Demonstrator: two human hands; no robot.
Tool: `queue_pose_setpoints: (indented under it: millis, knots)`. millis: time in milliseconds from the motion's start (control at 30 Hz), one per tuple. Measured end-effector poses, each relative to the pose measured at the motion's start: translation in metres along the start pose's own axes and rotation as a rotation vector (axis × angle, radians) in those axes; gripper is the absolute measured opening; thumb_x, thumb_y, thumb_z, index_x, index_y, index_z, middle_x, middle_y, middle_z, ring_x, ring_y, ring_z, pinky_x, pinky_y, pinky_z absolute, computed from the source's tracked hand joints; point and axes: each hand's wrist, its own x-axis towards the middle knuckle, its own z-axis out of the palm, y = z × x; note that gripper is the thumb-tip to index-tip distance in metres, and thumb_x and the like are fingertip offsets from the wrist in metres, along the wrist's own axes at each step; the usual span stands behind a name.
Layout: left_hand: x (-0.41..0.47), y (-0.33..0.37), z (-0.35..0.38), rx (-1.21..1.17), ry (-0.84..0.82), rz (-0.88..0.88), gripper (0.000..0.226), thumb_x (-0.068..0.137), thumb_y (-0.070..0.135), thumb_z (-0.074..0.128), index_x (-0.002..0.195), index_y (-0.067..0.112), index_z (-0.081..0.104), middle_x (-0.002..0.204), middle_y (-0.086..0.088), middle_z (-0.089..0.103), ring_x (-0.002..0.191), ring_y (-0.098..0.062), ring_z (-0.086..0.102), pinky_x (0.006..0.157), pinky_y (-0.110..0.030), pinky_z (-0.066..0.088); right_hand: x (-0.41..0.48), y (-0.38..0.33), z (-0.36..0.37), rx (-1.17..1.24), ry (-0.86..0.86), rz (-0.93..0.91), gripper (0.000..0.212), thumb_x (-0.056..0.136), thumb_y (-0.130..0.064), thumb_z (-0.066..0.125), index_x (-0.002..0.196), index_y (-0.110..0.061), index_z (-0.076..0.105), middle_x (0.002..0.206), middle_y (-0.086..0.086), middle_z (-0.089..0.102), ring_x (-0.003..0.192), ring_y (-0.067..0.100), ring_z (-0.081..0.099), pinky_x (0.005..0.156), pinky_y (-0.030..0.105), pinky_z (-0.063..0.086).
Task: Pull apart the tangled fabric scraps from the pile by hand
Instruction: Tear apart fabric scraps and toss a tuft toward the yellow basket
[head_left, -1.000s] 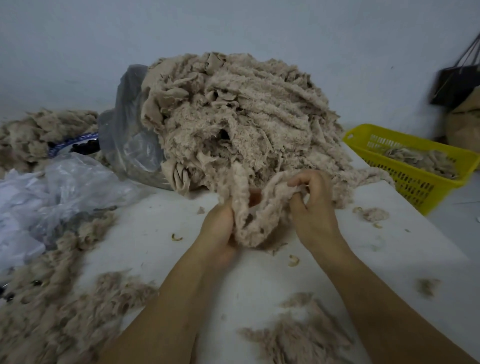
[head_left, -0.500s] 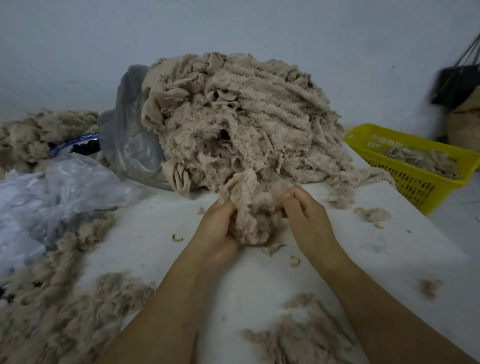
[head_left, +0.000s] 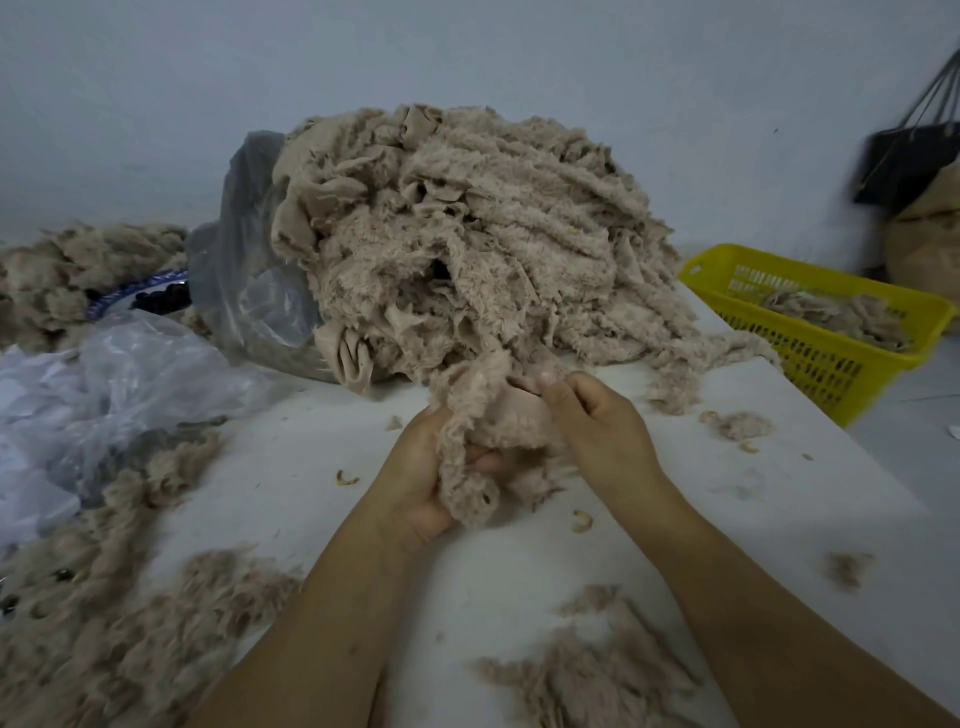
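A big pile of tangled beige fleece scraps (head_left: 467, 234) spills out of a clear plastic bag (head_left: 244, 270) at the back of the white table (head_left: 291, 467). A clump of scraps (head_left: 478, 415) hangs from the pile's front edge down between my hands. My left hand (head_left: 421, 478) grips the lower part of the clump, palm turned up, with fleece draped over its fingers. My right hand (head_left: 597, 426) pinches the clump's upper right part between thumb and curled fingers.
A yellow slotted basket (head_left: 831, 353) with scraps in it stands at the table's right edge. Crumpled clear plastic (head_left: 104, 384) lies at the left. Loose fleece heaps lie at the front left (head_left: 119, 623), the front middle (head_left: 597, 670) and the far left (head_left: 67, 270).
Both hands have shifted on the clump. My left hand has turned palm up under it, and my right hand has moved its pinch higher, at the clump's top.
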Motion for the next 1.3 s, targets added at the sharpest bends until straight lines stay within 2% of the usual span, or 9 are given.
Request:
queue_pose_setpoints:
  millis: [267, 433, 567, 667, 800, 933, 1100, 1200, 1300]
  knots:
    - [0.001, 0.019, -0.011, -0.253, 0.203, 0.194, 0.016, 0.079, 0.011, 0.049, 0.068, 0.014, 0.061, 0.051, 0.005, 0.043, 0.036, -0.005, 0.032, 0.037, -0.014, 0.024, 0.016, 0.016, -0.029, 0.194, 0.332, 0.274, 0.047, 0.098, -0.036, 0.057, 0.062, -0.017, 0.033, 0.050, -0.004, 0.031, 0.041, 0.008, 0.024, 0.041, 0.021, 0.027]
    - [0.001, 0.008, -0.006, -0.235, 0.186, 0.108, 0.017, 0.079, 0.007, 0.049, 0.069, 0.014, 0.061, 0.057, 0.002, 0.047, 0.042, -0.007, 0.035, 0.037, -0.016, 0.036, 0.005, 0.009, -0.017, 0.096, 0.038, 0.165, 0.048, 0.098, -0.055, 0.046, 0.072, -0.021, 0.067, 0.059, -0.018, 0.062, 0.043, -0.001, 0.041, 0.053, 0.018, 0.037]
    - [0.001, 0.003, -0.004, -0.113, 0.120, 0.058, 0.007, 0.077, 0.012, 0.059, 0.082, 0.011, 0.065, 0.069, -0.005, 0.059, 0.055, -0.012, 0.052, 0.051, -0.021, 0.051, -0.006, -0.001, -0.007, 0.041, -0.105, 0.062, 0.063, 0.087, -0.077, 0.031, 0.091, -0.027, 0.070, 0.054, -0.034, 0.052, 0.056, -0.015, 0.049, 0.060, 0.013, 0.036]
    - [0.002, -0.003, 0.002, 0.067, 0.100, 0.059, 0.037, 0.075, 0.019, 0.066, 0.109, 0.004, 0.068, 0.100, -0.019, 0.072, 0.087, -0.027, 0.072, 0.074, -0.037, 0.061, -0.008, -0.001, 0.001, 0.012, -0.172, -0.012, 0.062, 0.086, -0.075, 0.034, 0.086, -0.019, 0.059, 0.068, -0.025, 0.055, 0.064, -0.006, 0.052, 0.061, 0.008, 0.039]
    - [0.004, -0.009, 0.005, 0.309, 0.122, 0.234, 0.023, 0.080, 0.015, 0.072, 0.102, 0.015, 0.075, 0.101, -0.013, 0.076, 0.090, -0.024, 0.074, 0.069, -0.033, 0.059, -0.010, -0.004, 0.005, 0.002, -0.262, -0.031, 0.065, 0.081, -0.083, 0.038, 0.091, -0.020, 0.054, 0.081, -0.003, 0.055, 0.069, 0.011, 0.050, 0.062, 0.028, 0.045]
    - [0.005, -0.014, 0.003, 0.561, 0.182, 0.276, 0.031, 0.083, 0.030, 0.068, 0.112, 0.023, 0.072, 0.106, -0.004, 0.076, 0.100, -0.020, 0.073, 0.084, -0.038, 0.058, -0.008, -0.002, 0.010, 0.071, -0.258, 0.014, 0.017, 0.094, -0.056, 0.051, 0.093, -0.041, 0.060, 0.086, -0.019, 0.066, 0.075, 0.000, 0.062, 0.062, 0.008, 0.045]
    - [0.006, -0.012, 0.002, 0.353, 0.302, 0.115, 0.046, 0.085, 0.044, 0.070, 0.112, 0.008, 0.072, 0.108, -0.017, 0.075, 0.104, -0.031, 0.072, 0.101, -0.050, 0.051, 0.001, 0.007, 0.005, 0.011, -0.145, 0.064, 0.035, 0.101, -0.028, 0.046, 0.067, -0.028, 0.039, 0.054, -0.015, 0.038, 0.050, 0.003, 0.033, 0.047, 0.019, 0.027]
    - [0.007, -0.010, 0.000, 0.206, 0.262, 0.082, 0.057, 0.084, 0.043, 0.066, 0.123, 0.003, 0.066, 0.120, -0.022, 0.069, 0.114, -0.036, 0.066, 0.107, -0.053, 0.045, 0.004, 0.009, 0.001, 0.065, -0.086, 0.131, 0.032, 0.102, -0.030, 0.045, 0.072, -0.031, 0.056, 0.059, -0.017, 0.052, 0.059, 0.004, 0.047, 0.059, 0.023, 0.037]
    - [0.008, -0.008, -0.001, 0.249, 0.264, 0.137, 0.038, 0.089, 0.041, 0.065, 0.107, 0.010, 0.077, 0.113, -0.017, 0.073, 0.106, -0.030, 0.071, 0.094, -0.044, 0.056, 0.003, 0.004, -0.002, 0.195, 0.014, 0.110, 0.023, 0.102, -0.040, 0.046, 0.092, -0.026, 0.062, 0.071, -0.014, 0.059, 0.064, 0.002, 0.055, 0.061, 0.016, 0.043]
